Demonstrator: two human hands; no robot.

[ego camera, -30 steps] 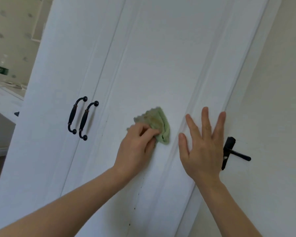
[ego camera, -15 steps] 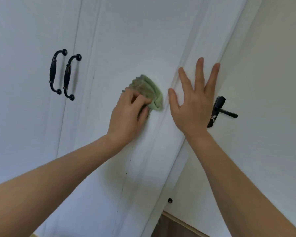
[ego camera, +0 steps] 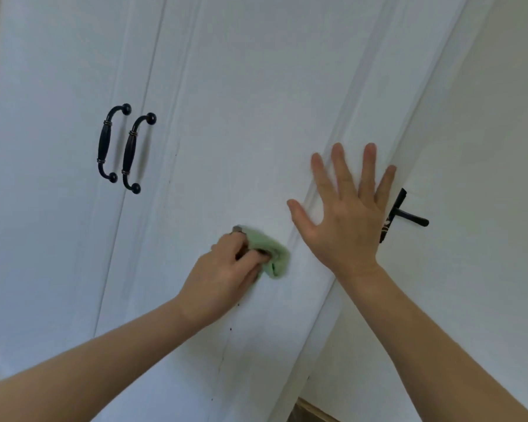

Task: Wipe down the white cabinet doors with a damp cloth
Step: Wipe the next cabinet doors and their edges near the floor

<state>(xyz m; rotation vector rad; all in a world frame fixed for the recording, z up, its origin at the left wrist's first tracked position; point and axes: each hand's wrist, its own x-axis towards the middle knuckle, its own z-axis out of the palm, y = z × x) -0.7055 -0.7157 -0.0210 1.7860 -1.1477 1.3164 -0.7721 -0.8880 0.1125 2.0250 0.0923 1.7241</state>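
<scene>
- forearms come in from the bottom edge, both reaching up toward the cabinet; your left one ends nearer to you than the right.
- your left hand (ego camera: pixel 226 274) has its fingers curled round a green cloth (ego camera: pixel 270 254), bunching it and pressing it against the right-hand cabinet door (ego camera: pixel 256 117). the cloth pokes out up and to the right of your knuckles, so the wad sits on the far, upper-right side of the grip.
- the cloth looks crumpled into a small lump rather than spread flat, pale green with a duller brownish patch near your fingers; only a small part of it seems to meet the paint.
- your right hand (ego camera: pixel 346 217) is spread, fingers straight and apart, holding nothing; it lies flat on the door's right edge moulding, just beside the cloth and a little higher. it looks like a brace, so the wiping falls to your left hand.
- the door's long axis runs up and down, leaning in this view, with grooves running the same way. a line of small dark specks (ego camera: pixel 230 328) trails down the panel below your left hand; to my eye the next stroke wants to go down along that line.
- farther left, two dark handles (ego camera: pixel 125 149) stand side by side, one on each door, well apart from the cloth.
- to the right, a black lever handle (ego camera: pixel 409 216) juts out just past your right hand, on the adjoining pale surface.
</scene>
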